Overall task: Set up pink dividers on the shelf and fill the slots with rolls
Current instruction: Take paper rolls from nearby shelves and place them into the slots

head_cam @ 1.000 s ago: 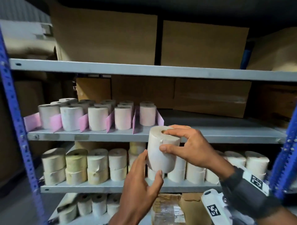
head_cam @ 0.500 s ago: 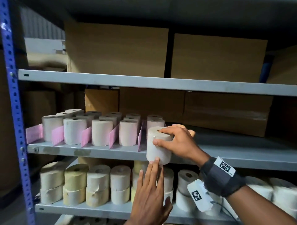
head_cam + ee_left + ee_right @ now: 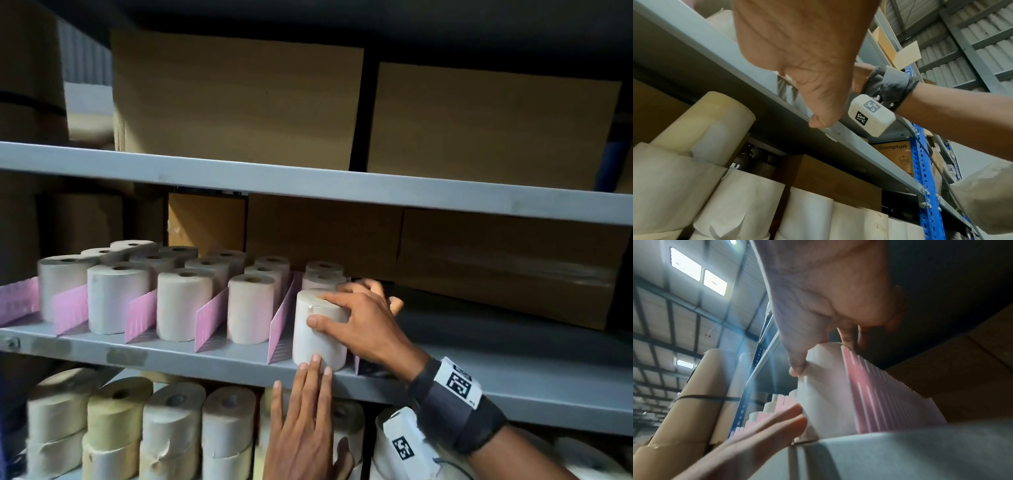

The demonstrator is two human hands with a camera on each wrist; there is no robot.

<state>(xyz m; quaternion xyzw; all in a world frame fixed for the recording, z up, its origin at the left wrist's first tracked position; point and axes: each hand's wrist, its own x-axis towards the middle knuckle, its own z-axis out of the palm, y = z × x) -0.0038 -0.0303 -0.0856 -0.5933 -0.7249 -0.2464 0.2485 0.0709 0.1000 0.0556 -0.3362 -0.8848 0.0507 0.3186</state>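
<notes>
A pale paper roll [image 3: 317,339] [image 3: 824,395] stands upright at the front edge of the grey middle shelf [image 3: 191,356], in the rightmost slot. My right hand [image 3: 356,318] grips it from the right, thumb on its front and fingers over its top. My left hand [image 3: 305,418] reaches up from below with straight fingers, whose tips touch the roll's lower front. Pink dividers [image 3: 284,325] [image 3: 877,395] stand on edge between rows of rolls [image 3: 180,305] to the left. One divider, mostly hidden in the head view, lies just right of the held roll.
Brown cardboard boxes [image 3: 479,260] sit at the back of the middle shelf and on the shelf above [image 3: 236,99]. The lower shelf holds stacked rolls [image 3: 171,435]. The right half of the middle shelf [image 3: 513,370] is bare metal. A blue upright [image 3: 925,175] shows in the left wrist view.
My right hand carried the roll up from in front of the lower shelf and set it on the middle shelf's front edge. My left hand followed, fingertips now at its base.
</notes>
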